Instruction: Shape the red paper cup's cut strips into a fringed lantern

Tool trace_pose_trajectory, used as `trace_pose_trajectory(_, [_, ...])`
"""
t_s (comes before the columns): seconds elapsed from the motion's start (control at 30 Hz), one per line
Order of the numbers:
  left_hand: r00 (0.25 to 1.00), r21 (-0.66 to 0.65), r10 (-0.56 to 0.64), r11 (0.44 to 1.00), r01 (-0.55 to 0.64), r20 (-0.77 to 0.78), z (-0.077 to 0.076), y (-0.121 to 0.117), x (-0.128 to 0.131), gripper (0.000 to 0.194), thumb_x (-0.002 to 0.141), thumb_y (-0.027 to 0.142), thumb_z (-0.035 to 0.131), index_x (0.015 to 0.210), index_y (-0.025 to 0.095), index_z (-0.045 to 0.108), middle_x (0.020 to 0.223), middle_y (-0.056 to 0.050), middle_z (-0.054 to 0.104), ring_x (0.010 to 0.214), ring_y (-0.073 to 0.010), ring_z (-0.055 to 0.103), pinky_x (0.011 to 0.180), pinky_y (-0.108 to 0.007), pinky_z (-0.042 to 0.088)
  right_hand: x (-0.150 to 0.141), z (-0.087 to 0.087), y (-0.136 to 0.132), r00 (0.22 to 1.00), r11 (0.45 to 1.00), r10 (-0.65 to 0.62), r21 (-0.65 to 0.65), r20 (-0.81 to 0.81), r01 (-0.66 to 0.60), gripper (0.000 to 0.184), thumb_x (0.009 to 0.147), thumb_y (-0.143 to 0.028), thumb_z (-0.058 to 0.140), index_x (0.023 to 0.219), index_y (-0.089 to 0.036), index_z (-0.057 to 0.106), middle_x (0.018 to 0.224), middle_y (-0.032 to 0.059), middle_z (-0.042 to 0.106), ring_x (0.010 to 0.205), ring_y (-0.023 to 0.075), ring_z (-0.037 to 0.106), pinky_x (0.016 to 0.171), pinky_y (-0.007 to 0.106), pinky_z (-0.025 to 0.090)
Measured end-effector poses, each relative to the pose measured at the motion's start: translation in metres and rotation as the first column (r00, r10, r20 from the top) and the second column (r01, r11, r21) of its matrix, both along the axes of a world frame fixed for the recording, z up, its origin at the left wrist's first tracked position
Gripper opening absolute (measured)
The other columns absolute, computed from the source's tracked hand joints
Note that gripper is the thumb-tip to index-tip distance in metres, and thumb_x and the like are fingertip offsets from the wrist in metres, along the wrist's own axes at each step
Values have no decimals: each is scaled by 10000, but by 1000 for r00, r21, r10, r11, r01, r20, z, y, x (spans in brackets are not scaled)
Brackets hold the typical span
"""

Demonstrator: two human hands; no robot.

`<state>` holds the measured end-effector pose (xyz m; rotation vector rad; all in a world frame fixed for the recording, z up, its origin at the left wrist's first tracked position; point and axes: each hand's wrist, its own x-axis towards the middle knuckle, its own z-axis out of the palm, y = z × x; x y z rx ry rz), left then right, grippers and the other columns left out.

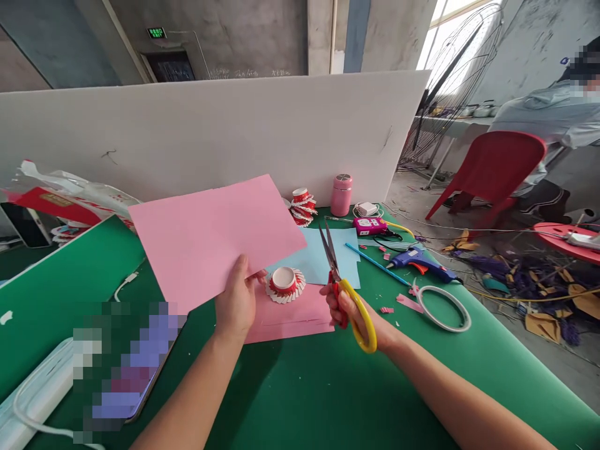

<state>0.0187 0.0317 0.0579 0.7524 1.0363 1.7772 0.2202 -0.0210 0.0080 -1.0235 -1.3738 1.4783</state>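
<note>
A sheet of pink paper [210, 237] is pinched along its lower edge by my left hand [239, 297], raised above the table. My right hand [344, 306] grips scissors [360, 312] with yellow and red handles; the blades point up and stand slightly apart, away from the paper. Between my hands, a red and white paper cup [285, 281] with a fringed, flared rim rests on the table sheets. Under it lies more pink paper [290, 322], and a light blue sheet [323, 256] is behind.
On the green table [300, 387] are a blue glue gun [424, 264], a tape-like white ring [464, 312], a blue stick [375, 262], a pink bottle [341, 195] and a phone [135, 375]. A white board [210, 137] borders the back. A person [539, 119] sits at far right.
</note>
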Motion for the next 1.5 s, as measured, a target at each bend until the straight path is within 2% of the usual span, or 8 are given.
trace_pose_trajectory(0.1, [999, 30, 20, 999, -21, 33, 7, 4, 4, 286, 620, 307, 724, 834, 197, 569, 727, 59, 511, 504, -97, 564, 530, -251, 450, -6, -9, -4, 998, 998, 43, -39, -41, -44, 608, 766, -738, 414, 1052, -205, 484, 688, -48, 306, 533, 86, 290, 513, 243, 343])
trace_pose_trajectory(0.23, [999, 53, 40, 998, -41, 22, 9, 1, 5, 266, 631, 292, 718, 841, 208, 578, 730, 62, 497, 477, -85, 538, 518, -252, 444, -7, -14, -8, 996, 997, 81, -3, 44, -81, 618, 777, -733, 406, 1080, -203, 504, 718, -25, 347, 576, 106, 311, 526, 253, 341])
trace_pose_trajectory(0.47, [999, 38, -1, 999, 3, -51, 3, -7, 6, 228, 688, 330, 693, 876, 232, 610, 799, 33, 560, 546, -95, 551, 560, -256, 480, -12, 2, -15, 983, 995, 88, 42, 160, -96, 619, 802, -720, 371, 1088, -186, 502, 765, 1, 378, 657, 131, 343, 577, 274, 370])
trace_pose_trajectory(0.63, [995, 9, 48, 999, -48, -90, -4, -7, 8, 247, 689, 325, 694, 919, 278, 618, 962, 1, 601, 765, -155, 611, 635, -267, 520, -14, 11, -16, 973, 990, 113, 58, 201, -127, 608, 807, -727, 339, 1065, -192, 465, 742, -18, 350, 654, 123, 322, 564, 259, 338])
trace_pose_trajectory(0.77, [997, 27, 10, 1000, -8, -81, -6, -7, 9, 284, 685, 328, 697, 955, 280, 625, 956, -1, 619, 830, -178, 620, 683, -287, 540, -15, 14, -15, 967, 989, 108, 72, 232, -128, 648, 783, -755, 329, 1058, -185, 465, 755, -14, 369, 667, 127, 335, 601, 281, 354])
trace_pose_trajectory(0.97, [996, -87, 40, 995, -47, -82, -10, -9, 12, 224, 703, 335, 684, 914, 282, 631, 1035, -9, 629, 948, -225, 624, 636, -288, 549, -17, 17, -17, 956, 988, 104, 77, 272, -130, 698, 760, -785, 302, 1077, -190, 484, 773, -8, 411, 693, 140, 384, 666, 320, 385])
trace_pose_trajectory(1.1, [996, -100, 35, 994, -42, -77, -11, -11, 15, 227, 709, 334, 682, 925, 293, 629, 1051, 0, 630, 996, -232, 615, 680, -305, 561, -18, 19, -17, 951, 989, 105, 67, 290, -130, 730, 748, -801, 284, 1090, -186, 477, 789, 1, 429, 720, 153, 400, 693, 334, 387])
trace_pose_trajectory(1.5, [998, -17, -13, 1000, 12, -56, -11, -15, 23, 293, 739, 316, 657, 1028, 317, 608, 1133, -2, 616, 1072, -238, 587, 809, -351, 557, -20, 18, -16, 962, 989, 114, 64, 247, -134, 740, 732, -810, 309, 1089, -181, 465, 755, -9, 433, 689, 146, 404, 653, 315, 384])
